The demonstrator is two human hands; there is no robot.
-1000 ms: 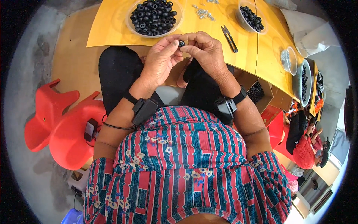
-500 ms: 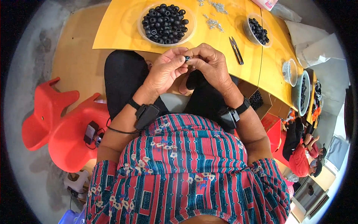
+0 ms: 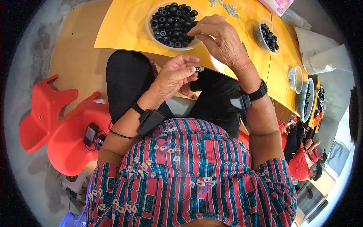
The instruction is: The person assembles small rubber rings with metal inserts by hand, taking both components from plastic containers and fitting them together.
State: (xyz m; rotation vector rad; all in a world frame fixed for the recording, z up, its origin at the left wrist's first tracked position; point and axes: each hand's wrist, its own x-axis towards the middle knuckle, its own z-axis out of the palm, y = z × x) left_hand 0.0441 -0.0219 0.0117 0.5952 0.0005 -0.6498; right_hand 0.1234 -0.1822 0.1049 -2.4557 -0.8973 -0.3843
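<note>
My left hand (image 3: 176,75), above my lap just off the table's near edge, pinches a small black ring-shaped piece (image 3: 197,69) between thumb and fingers; its open end shows a pale rim. My right hand (image 3: 221,39) is over the table, fingers bent and drawn together, their tips at the right rim of a clear plastic bowl (image 3: 149,32). That bowl is heaped with round black pieces (image 3: 172,22) with holes. The fingertips overlap the edge of the heap; whether they hold a piece cannot be made out.
On the yellow table (image 3: 117,32) lie small silvery pieces (image 3: 230,10) and another bowl of black pieces (image 3: 269,38). Farther right stand a small clear tub (image 3: 295,79) and a large basin (image 3: 308,100). Red chairs (image 3: 72,140) are at left; another person (image 3: 302,164) sits far right.
My right hand has left my left hand and moved up and forward to the bowl. My left hand has shifted slightly right and nearer me, keeping the black piece. The snips are now mostly hidden.
</note>
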